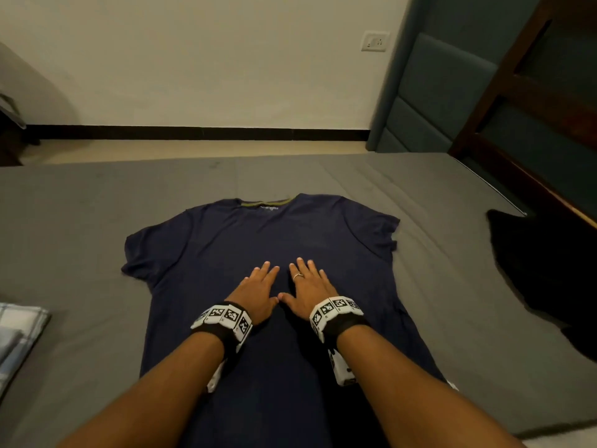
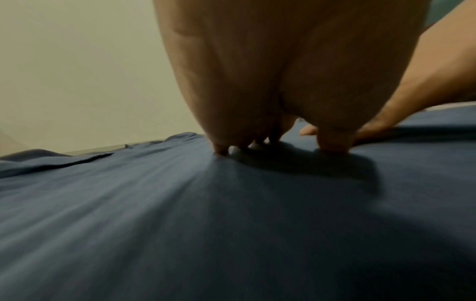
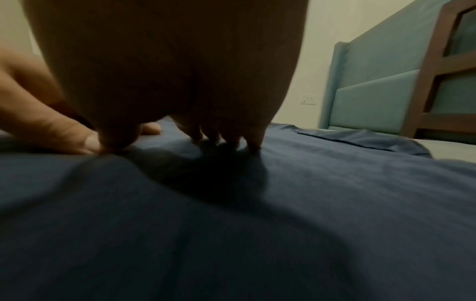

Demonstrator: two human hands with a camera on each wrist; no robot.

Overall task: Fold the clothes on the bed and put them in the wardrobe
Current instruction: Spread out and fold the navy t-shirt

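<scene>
A navy blue T-shirt point(image 1: 258, 240) lies spread flat on the grey bed point(image 1: 71, 215), collar toward the far edge, both sleeves out to the sides. My left hand point(image 1: 258, 291) rests palm down on the middle of the shirt with its fingers straight. Right beside it my right hand point(image 1: 310, 289), a ring on one finger, lies flat on the cloth too, and the two thumbs almost touch. In the left wrist view the left hand's fingertips point(image 2: 224, 149) press the blue T-shirt point(image 2: 180, 224). In the right wrist view the right hand's fingertips point(image 3: 255, 147) touch the T-shirt point(image 3: 309, 203).
A black garment point(image 1: 542, 270) lies crumpled at the bed's right side. Folded light checked cloth point(image 1: 16, 334) sits at the left edge. A teal padded headboard point(image 1: 429, 101) and dark wooden frame point(image 1: 517, 92) stand at the far right. Beyond the bed are floor and a white wall.
</scene>
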